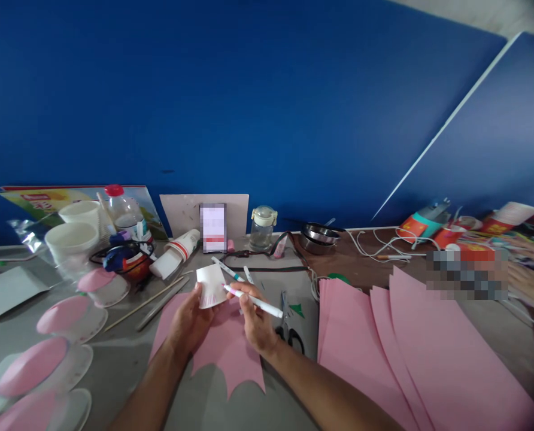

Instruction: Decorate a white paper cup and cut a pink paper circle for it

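My left hand is closed on a small white paper piece, holding it upright by its lower left edge. Pink strokes run along the bottom of that piece. In my right hand is a white marker, its pink tip at the paper's right edge. Beneath both hands lies a pink paper sheet with scalloped cuts along its near edge. A pair of black-handled scissors rests just right of my right hand. Two more markers, one of them a blue-banded marker, lie beyond the white piece.
Several pink-topped paper cups line the left side. Large pink sheets lie on the right. At the back stand a phone, a glass jar and metal bowls. A co-worker's hand shows at the far right.
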The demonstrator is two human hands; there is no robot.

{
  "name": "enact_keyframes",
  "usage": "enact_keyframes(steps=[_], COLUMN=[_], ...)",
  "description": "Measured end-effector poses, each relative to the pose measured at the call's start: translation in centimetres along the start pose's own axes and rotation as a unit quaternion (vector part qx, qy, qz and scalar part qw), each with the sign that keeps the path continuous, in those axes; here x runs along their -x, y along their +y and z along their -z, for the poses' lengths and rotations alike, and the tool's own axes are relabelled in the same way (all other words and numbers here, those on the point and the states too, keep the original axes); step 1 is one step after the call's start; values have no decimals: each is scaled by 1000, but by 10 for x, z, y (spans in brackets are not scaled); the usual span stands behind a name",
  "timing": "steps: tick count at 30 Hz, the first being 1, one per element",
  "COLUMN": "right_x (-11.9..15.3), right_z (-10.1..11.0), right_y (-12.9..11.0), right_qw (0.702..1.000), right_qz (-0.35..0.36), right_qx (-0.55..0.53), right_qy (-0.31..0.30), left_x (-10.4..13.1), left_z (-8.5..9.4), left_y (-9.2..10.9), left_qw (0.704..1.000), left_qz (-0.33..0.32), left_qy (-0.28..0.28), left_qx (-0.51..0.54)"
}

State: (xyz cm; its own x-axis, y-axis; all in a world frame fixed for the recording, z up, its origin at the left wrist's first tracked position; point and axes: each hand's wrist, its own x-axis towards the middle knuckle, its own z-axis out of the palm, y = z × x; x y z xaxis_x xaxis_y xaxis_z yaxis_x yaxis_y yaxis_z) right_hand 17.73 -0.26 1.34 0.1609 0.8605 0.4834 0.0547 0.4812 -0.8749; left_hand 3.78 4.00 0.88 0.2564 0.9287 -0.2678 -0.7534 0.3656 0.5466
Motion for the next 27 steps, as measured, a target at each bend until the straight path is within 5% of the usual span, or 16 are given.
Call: enact_keyframes(steps=[18,27], right_x=[0,0], right_z=[1,-3], right_y=[-8,-14], right_qw=[999,983], right_qz=[30,155], right_qx=[21,62], right_qy=[-27,-73], left_x=[-2,0], left_z=[2,2], left_y=[3,0], left_qw=[999,996], left_qz=[-2,-32], left_qy=[-27,7], left_qx=[-33,-82])
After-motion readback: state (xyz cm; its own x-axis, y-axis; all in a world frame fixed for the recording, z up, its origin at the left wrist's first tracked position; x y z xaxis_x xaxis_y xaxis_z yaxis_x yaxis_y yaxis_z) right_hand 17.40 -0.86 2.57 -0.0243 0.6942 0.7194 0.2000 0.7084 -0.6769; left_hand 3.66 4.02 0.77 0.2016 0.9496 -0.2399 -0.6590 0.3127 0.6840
